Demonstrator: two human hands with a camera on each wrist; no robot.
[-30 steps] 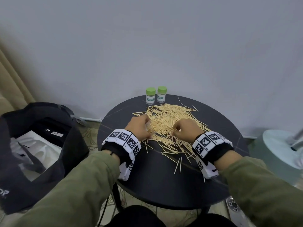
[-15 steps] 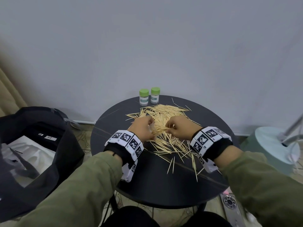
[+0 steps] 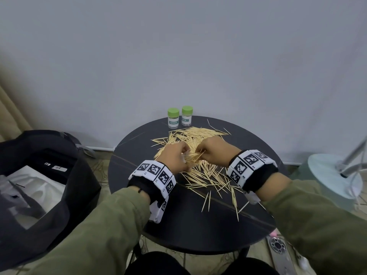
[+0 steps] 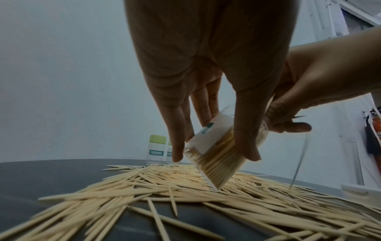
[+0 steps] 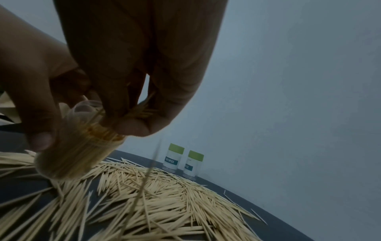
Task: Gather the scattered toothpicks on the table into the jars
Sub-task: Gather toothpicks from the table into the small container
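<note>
The left hand (image 4: 208,91) gripped a tilted clear plastic jar (image 4: 216,156), already well filled, while the right hand (image 5: 134,68) pinched a small bunch of toothpicks at its mouth. Centre frame, most pale wooden toothpicks (image 3: 200,169) still littered the round black worktop (image 3: 198,225); two green-lidded jars (image 3: 179,118) stood capped beyond.
</note>
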